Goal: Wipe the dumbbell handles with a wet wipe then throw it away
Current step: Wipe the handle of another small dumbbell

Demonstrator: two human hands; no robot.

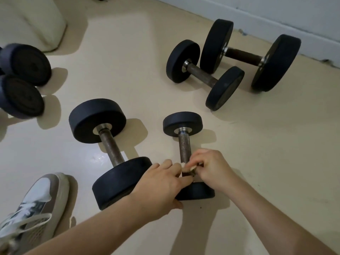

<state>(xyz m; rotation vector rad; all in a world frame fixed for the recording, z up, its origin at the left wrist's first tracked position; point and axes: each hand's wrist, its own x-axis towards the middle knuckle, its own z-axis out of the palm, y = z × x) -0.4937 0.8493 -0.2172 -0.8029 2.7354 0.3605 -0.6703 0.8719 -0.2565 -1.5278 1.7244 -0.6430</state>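
White wet wipe [186, 167] pinched between both hands, left hand [161, 183] and right hand [211, 167], on dumbbell handle [184, 147].

no readable text, labels or numbers

Camera: one wide-angle view, worn on my head.
Facing: forward and steeply down at the cream floor [128, 52].
Nearness: close; my forearms enter from the bottom edge, and my left hand [161, 188] and right hand [211, 168] meet just below centre.
Reach: as far as the grey wall [276, 11] along the top right.
Distortion: straight lines bow towards the edges.
Shared view: only this one camera, so no overlap.
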